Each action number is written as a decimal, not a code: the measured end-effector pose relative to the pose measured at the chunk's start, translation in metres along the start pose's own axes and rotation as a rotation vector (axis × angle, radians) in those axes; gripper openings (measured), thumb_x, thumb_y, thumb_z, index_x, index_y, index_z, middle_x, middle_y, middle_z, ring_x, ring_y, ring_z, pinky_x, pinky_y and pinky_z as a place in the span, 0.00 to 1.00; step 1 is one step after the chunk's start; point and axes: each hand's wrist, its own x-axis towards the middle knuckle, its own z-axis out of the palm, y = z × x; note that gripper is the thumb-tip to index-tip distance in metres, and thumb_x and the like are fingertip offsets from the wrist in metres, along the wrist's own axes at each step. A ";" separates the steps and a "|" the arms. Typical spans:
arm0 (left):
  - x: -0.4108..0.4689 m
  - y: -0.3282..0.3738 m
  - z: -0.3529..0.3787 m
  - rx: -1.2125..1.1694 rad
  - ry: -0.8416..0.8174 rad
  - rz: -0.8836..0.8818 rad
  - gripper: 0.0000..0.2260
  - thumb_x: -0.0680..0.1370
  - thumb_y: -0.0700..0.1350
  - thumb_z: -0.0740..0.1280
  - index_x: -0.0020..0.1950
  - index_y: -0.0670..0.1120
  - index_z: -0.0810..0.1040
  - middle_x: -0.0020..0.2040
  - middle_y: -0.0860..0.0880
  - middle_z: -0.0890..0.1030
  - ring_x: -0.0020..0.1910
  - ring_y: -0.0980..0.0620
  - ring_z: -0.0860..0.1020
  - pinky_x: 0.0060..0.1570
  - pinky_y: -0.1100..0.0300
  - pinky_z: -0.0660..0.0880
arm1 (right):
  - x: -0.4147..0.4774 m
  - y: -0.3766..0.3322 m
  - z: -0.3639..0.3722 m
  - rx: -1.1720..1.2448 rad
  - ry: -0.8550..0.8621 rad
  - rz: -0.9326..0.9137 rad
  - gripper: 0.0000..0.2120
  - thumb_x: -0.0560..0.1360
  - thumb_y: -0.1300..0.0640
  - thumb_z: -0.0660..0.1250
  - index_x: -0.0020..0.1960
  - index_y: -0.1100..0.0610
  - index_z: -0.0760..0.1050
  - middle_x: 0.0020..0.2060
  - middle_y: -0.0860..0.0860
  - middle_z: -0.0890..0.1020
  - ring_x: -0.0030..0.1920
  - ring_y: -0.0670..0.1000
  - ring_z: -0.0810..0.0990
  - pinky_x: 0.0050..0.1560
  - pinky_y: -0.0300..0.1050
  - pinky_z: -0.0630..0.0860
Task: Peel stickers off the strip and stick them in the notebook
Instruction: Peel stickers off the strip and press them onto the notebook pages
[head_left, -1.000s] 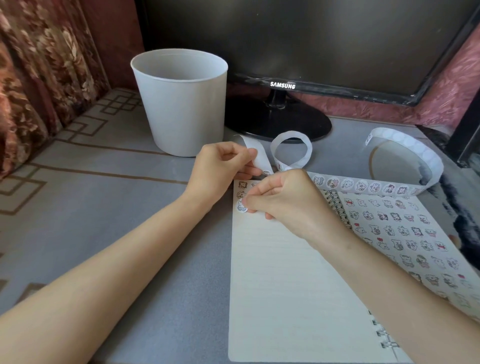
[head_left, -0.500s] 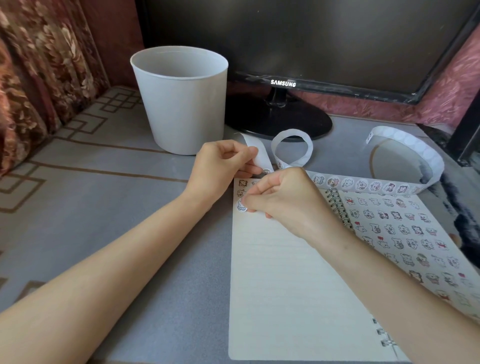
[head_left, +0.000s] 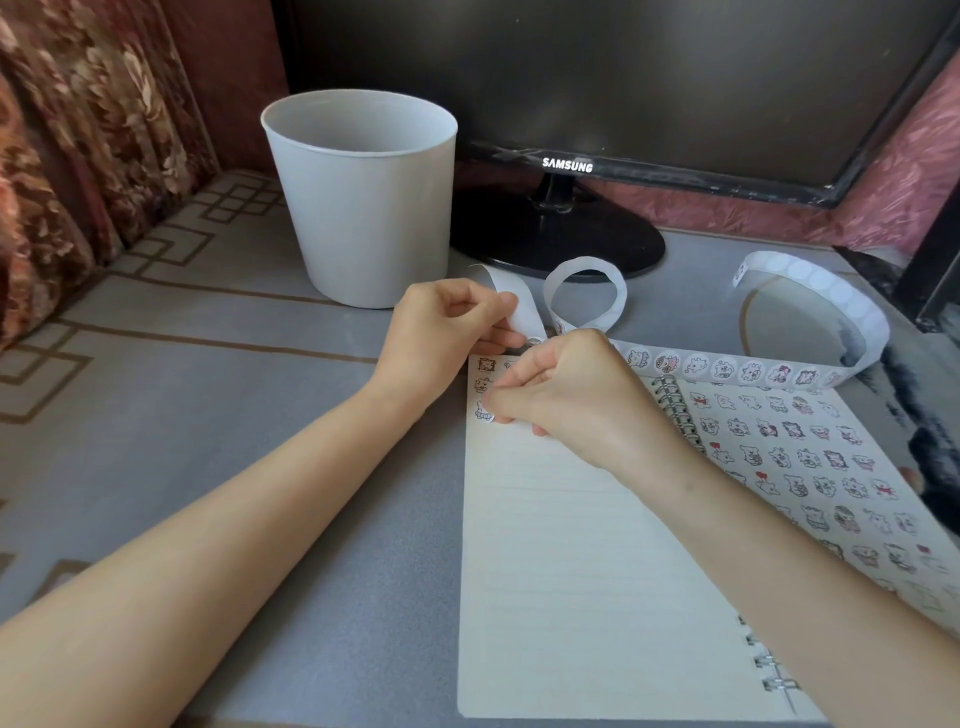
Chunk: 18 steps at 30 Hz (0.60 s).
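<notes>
Strip (head_left: 727, 370) pinched in left grip (head_left: 447, 332) — right grip (head_left: 566, 400) pinches sticker (head_left: 484, 414) against notebook (head_left: 571, 571)

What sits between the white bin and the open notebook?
In the head view, the left hand, pinching the bare end of the sticker strip, fills the gap between the white bin and the notebook.

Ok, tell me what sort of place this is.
Probably a home desk: a Samsung monitor stands at the back, a spiral notebook lies open in front, and a floral curtain hangs on the left.
</notes>
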 end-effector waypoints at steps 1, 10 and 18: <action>0.000 0.000 0.000 0.001 0.000 0.001 0.08 0.77 0.40 0.67 0.41 0.37 0.79 0.39 0.37 0.83 0.39 0.48 0.84 0.42 0.60 0.81 | 0.000 0.000 0.000 -0.009 0.000 0.002 0.07 0.67 0.62 0.71 0.30 0.54 0.80 0.33 0.56 0.84 0.30 0.50 0.74 0.34 0.43 0.72; 0.000 0.000 0.001 0.005 -0.004 0.002 0.08 0.77 0.40 0.67 0.40 0.39 0.78 0.39 0.38 0.84 0.39 0.48 0.84 0.43 0.59 0.81 | 0.001 0.003 0.002 -0.097 0.030 -0.020 0.05 0.68 0.61 0.71 0.33 0.57 0.80 0.30 0.52 0.84 0.29 0.46 0.76 0.30 0.40 0.74; 0.000 -0.001 0.000 0.009 -0.007 0.005 0.08 0.77 0.40 0.67 0.40 0.39 0.78 0.40 0.38 0.84 0.40 0.47 0.84 0.44 0.59 0.81 | 0.001 0.006 0.000 -0.132 0.033 -0.057 0.05 0.69 0.58 0.72 0.35 0.57 0.80 0.29 0.51 0.82 0.25 0.43 0.72 0.24 0.32 0.65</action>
